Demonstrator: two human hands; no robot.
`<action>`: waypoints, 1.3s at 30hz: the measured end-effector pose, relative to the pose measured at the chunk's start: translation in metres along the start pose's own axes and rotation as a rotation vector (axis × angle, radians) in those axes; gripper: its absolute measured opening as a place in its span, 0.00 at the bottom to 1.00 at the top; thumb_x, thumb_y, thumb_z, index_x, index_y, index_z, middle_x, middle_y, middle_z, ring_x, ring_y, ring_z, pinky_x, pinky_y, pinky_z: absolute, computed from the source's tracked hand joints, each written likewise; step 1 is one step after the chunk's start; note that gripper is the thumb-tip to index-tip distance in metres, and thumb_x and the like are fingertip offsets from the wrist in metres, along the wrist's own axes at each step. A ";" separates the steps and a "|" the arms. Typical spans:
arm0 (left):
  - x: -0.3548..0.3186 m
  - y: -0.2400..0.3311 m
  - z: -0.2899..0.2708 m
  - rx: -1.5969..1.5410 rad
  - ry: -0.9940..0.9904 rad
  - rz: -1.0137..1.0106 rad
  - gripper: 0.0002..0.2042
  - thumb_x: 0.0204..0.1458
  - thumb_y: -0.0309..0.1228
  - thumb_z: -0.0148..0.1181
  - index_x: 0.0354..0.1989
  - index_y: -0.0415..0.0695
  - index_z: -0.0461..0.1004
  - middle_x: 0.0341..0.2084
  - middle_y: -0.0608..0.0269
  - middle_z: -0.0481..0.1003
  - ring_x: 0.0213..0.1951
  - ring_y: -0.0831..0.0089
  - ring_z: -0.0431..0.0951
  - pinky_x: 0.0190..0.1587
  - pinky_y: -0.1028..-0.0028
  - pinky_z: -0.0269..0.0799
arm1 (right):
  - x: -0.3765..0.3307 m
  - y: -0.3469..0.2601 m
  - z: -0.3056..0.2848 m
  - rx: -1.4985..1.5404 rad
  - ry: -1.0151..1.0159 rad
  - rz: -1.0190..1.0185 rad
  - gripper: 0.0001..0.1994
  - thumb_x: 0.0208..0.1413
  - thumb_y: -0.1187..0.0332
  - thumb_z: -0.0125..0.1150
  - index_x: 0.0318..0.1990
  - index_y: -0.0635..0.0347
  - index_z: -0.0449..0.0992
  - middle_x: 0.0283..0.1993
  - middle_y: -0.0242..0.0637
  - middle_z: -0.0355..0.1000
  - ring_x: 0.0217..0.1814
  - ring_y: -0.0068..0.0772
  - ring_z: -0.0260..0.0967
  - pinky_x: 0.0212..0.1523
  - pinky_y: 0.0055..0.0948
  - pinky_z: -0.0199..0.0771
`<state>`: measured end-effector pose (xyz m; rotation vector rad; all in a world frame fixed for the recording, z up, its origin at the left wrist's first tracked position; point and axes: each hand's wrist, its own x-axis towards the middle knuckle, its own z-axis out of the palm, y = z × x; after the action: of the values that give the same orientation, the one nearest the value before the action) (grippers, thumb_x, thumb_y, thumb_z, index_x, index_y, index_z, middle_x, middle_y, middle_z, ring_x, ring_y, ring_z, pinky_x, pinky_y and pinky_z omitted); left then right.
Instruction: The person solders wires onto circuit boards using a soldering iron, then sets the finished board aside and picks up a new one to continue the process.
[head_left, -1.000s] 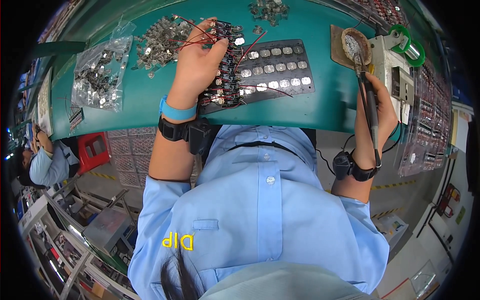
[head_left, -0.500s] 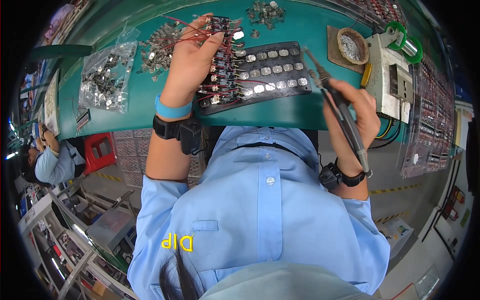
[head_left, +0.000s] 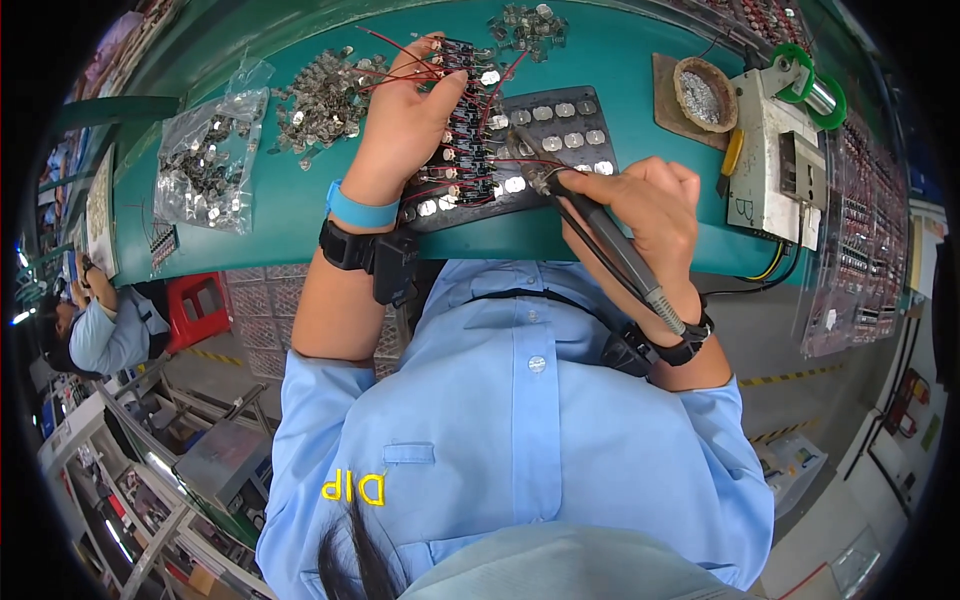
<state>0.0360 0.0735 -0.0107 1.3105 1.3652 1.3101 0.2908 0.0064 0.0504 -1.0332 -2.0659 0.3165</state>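
My left hand is closed on the upper part of a strip of small circuit boards with red wires sticking out. The strip lies across the left side of a black tray, which carries rows of shiny metal tabs. In my right hand is a soldering iron, gripped like a pen. Its front end reaches over the tray, close to the right edge of the strip. Whether the tip touches a board cannot be made out.
Loose metal pieces lie in a pile left of my hand and another behind the tray. A plastic bag of parts lies further left. At right stand a round bowl, a soldering station and a green wire spool.
My right hand has brought the soldering iron leftward, from the tray's right side to over the tray. My left hand and the board strip have shifted slightly right.
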 end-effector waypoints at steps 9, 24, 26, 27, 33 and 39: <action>0.004 -0.008 -0.007 0.169 -0.053 0.007 0.17 0.61 0.37 0.65 0.41 0.30 0.81 0.58 0.58 0.76 0.29 0.74 0.81 0.32 0.70 0.76 | 0.004 0.001 0.010 0.012 -0.014 -0.017 0.17 0.38 0.78 0.77 0.40 0.54 0.87 0.27 0.23 0.76 0.32 0.26 0.67 0.47 0.30 0.59; 0.004 -0.010 -0.004 0.196 -0.015 0.023 0.17 0.60 0.39 0.65 0.43 0.33 0.81 0.56 0.56 0.78 0.30 0.70 0.83 0.34 0.67 0.77 | 0.008 0.000 0.013 0.003 -0.032 -0.040 0.17 0.38 0.76 0.77 0.40 0.53 0.87 0.28 0.24 0.76 0.32 0.27 0.67 0.47 0.30 0.58; 0.004 -0.008 -0.004 0.175 -0.042 0.002 0.21 0.62 0.33 0.64 0.59 0.35 0.71 0.51 0.61 0.79 0.43 0.77 0.77 0.48 0.74 0.72 | 0.009 0.000 0.014 -0.007 -0.031 -0.054 0.16 0.38 0.75 0.77 0.39 0.53 0.87 0.28 0.24 0.76 0.33 0.27 0.67 0.46 0.30 0.58; 0.003 -0.008 -0.005 0.165 -0.054 -0.009 0.25 0.63 0.31 0.63 0.67 0.37 0.66 0.49 0.64 0.79 0.50 0.80 0.75 0.55 0.77 0.70 | 0.009 -0.001 0.014 -0.007 -0.031 -0.054 0.16 0.38 0.75 0.77 0.39 0.53 0.87 0.28 0.24 0.76 0.33 0.27 0.67 0.46 0.30 0.58; 0.005 -0.014 -0.007 0.199 -0.030 0.022 0.17 0.59 0.38 0.65 0.47 0.35 0.81 0.51 0.59 0.80 0.30 0.72 0.82 0.35 0.68 0.77 | 0.017 -0.008 0.015 -0.062 -0.048 -0.111 0.14 0.39 0.74 0.77 0.37 0.51 0.86 0.28 0.23 0.76 0.33 0.27 0.67 0.44 0.30 0.58; 0.000 0.003 -0.002 0.166 -0.014 -0.097 0.23 0.60 0.37 0.65 0.61 0.39 0.72 0.30 0.61 0.82 0.23 0.77 0.79 0.27 0.72 0.75 | 0.022 -0.015 0.016 -0.104 -0.061 -0.128 0.14 0.39 0.74 0.77 0.37 0.50 0.85 0.29 0.22 0.76 0.34 0.27 0.68 0.43 0.30 0.58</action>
<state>0.0347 0.0727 -0.0077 1.3429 1.5349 1.1409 0.2631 0.0155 0.0594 -0.9571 -2.2120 0.1783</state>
